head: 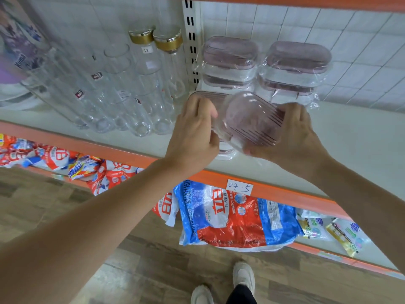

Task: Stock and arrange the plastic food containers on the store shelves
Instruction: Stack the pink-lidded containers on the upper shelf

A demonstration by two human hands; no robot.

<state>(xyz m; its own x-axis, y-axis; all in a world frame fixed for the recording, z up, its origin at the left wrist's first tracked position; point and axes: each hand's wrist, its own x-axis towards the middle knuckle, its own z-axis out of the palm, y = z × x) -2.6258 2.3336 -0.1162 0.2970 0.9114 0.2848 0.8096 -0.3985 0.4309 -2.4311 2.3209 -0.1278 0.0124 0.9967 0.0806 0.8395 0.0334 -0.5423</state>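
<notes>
Two bare hands work at the white shelf board (341, 137), near its orange front edge. Right hand (291, 137) grasps a clear oblong plastic food container with a mauve lid (252, 121), wrapped in thin film, tilted so its lid faces the camera; fingers curl round its right end. Left hand (195, 132) grips the left side of a second film-wrapped mauve-lidded container (210, 99) (mostly hidden behind the knuckles), which lies just beside the tilted one, touching or nearly so; cannot tell which.

Farther back against the white tiled wall (355, 47) stand two short stacks of the same containers: left stack (230, 60) and right stack (295, 66), side by side, close together.

To the left on the same shelf, a group of tall clear glass tumblers (114, 88) and two clear glass bottles with gold caps (153, 40).

A handwritten white label reading 04-5 (239, 187) sits on the orange edge. On the lower shelf lie red, white and blue detergent bags (230, 218). Two white shoes (243, 275) stand on the wood-pattern floor (153, 266).
</notes>
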